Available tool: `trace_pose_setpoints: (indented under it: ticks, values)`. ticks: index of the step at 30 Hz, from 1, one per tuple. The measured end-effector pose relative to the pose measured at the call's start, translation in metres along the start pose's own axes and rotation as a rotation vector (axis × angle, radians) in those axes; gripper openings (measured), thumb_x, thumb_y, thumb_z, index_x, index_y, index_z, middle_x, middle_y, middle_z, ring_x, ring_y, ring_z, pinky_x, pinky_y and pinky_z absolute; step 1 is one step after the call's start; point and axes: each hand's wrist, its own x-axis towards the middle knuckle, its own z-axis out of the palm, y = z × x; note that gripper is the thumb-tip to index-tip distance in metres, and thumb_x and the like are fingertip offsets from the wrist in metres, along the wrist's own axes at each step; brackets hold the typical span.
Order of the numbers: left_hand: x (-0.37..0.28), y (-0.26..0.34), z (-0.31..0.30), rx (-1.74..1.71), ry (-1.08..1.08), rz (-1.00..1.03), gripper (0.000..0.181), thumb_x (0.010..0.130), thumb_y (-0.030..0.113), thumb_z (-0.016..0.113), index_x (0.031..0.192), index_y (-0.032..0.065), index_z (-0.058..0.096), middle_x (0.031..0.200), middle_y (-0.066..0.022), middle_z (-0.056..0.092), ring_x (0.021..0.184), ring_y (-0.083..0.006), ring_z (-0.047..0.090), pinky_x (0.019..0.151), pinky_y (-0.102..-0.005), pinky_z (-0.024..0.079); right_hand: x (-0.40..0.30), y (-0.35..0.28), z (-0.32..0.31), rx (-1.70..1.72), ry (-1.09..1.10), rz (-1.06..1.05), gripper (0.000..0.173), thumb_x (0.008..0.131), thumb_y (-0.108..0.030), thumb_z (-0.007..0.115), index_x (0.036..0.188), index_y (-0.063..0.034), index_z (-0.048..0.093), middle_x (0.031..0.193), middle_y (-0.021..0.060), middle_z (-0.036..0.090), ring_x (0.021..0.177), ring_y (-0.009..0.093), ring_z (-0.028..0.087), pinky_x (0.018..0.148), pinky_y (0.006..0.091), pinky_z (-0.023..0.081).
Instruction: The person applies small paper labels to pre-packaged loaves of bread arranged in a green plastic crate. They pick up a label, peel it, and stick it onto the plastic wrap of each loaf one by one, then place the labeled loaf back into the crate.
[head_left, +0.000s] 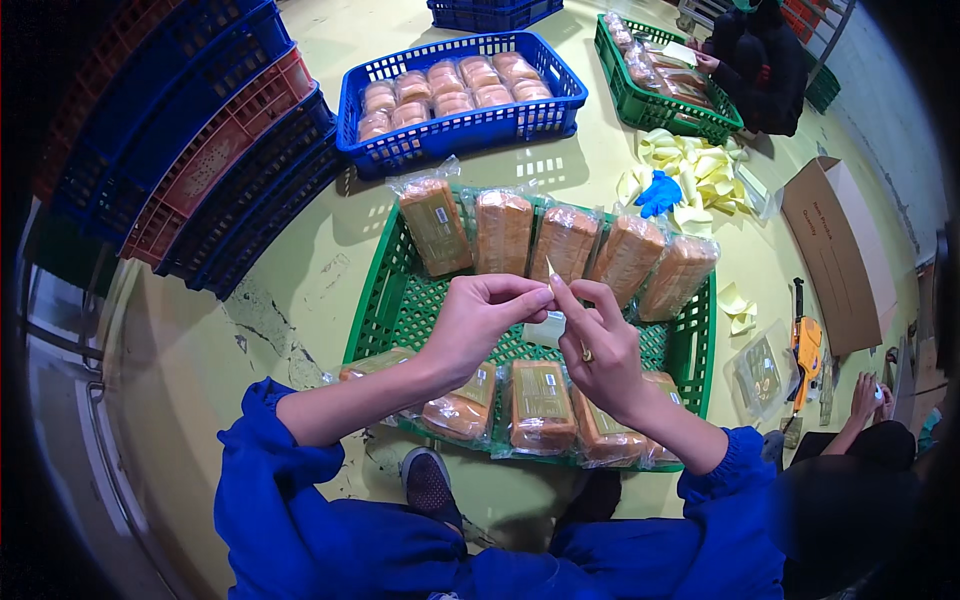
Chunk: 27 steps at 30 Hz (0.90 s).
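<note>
Over the middle of a green plastic crate (367, 315), my left hand (484, 315) and my right hand (604, 337) meet at the fingertips. Between them they pinch a thin, pale piece, seen nearly edge-on, perhaps a label or its backing. A whitish translucent piece (545, 328) shows just below the fingers; whether it is held by my right hand cannot be told. Bagged bread loaves (502, 232) lean along the crate's far side. More bagged loaves with printed olive labels (541, 394) lie along its near side, partly hidden by my forearms.
A blue crate (465, 135) of bagged buns stands beyond. Stacked crates (225, 150) rise at left. At right are peeled yellowish papers (694, 169), a blue glove (658, 193), a cardboard box (832, 255) and an orange tool (808, 349). Other people sit at upper right and lower right.
</note>
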Motion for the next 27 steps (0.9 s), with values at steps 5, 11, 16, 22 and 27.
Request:
trace_pose_setpoints:
  ticks: [5,11,16,22,27]
  values:
    - [0.003,-0.010,-0.007,-0.088,-0.051,-0.057,0.019,0.081,0.014,0.061,0.091,-0.0009,0.064,0.082,-0.0070,0.063,0.073,-0.0086,0.057,0.070,-0.0219,0.047,-0.003,-0.002,0.001,0.101,-0.024,0.036,0.054,0.063,0.006,0.054,0.117,-0.0024,0.050,0.095,0.0115,0.051,0.055,0.017,0.055,0.049,0.0298,0.045]
    - [0.006,-0.017,-0.010,-0.099,-0.087,-0.111,0.019,0.082,0.013,0.058,0.094,-0.0015,0.062,0.085,-0.0082,0.063,0.076,-0.0101,0.058,0.076,-0.0239,0.047,-0.006,-0.004,-0.001,0.250,-0.078,0.144,0.052,0.067,0.007,0.051,0.118,-0.0018,0.049,0.092,0.0135,0.051,0.065,0.020,0.055,0.054,0.0296,0.045]
    - [0.007,-0.016,-0.011,-0.091,-0.086,-0.118,0.019,0.082,0.013,0.058,0.094,-0.0021,0.062,0.086,-0.0085,0.063,0.077,-0.0105,0.058,0.076,-0.0241,0.047,-0.004,-0.005,0.000,0.277,-0.065,0.140,0.051,0.068,0.008,0.050,0.118,-0.0018,0.050,0.092,0.0136,0.051,0.068,0.021,0.055,0.054,0.0292,0.045]
    - [0.007,-0.019,-0.011,-0.109,-0.082,-0.096,0.019,0.081,0.015,0.060,0.093,-0.0003,0.063,0.083,-0.0062,0.063,0.071,-0.0076,0.056,0.069,-0.0216,0.048,-0.005,-0.004,0.001,0.283,-0.064,0.143,0.051,0.068,0.008,0.050,0.118,-0.0017,0.050,0.092,0.0134,0.051,0.066,0.020,0.055,0.053,0.0288,0.045]
    - [0.006,-0.016,-0.011,-0.112,-0.084,-0.137,0.019,0.082,0.011,0.058,0.095,-0.0024,0.060,0.086,-0.0081,0.062,0.078,-0.0103,0.058,0.076,-0.0242,0.047,-0.006,-0.004,0.002,0.266,-0.061,0.156,0.052,0.067,0.008,0.049,0.118,-0.0023,0.050,0.094,0.0133,0.052,0.065,0.019,0.055,0.053,0.0287,0.045]
